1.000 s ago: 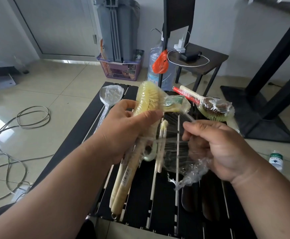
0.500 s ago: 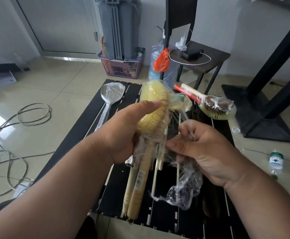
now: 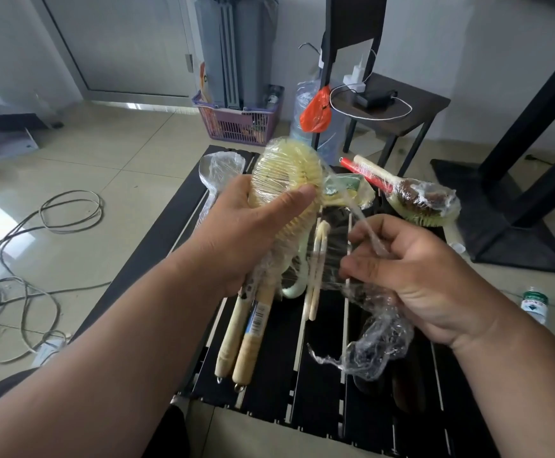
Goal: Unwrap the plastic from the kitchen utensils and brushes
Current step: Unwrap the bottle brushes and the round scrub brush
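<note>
Mid-unwrap above the table (image 3: 157, 246), the left hand (image 3: 236, 233) clamped the brush bundle (image 3: 282, 183) while right hand (image 3: 411, 269) fingers pinched a taut film (image 3: 365, 233) strand; next, likely another unwinding pass.

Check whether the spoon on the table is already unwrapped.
No, the spoon lies on the table with its bowl covered in crinkled plastic.
</note>
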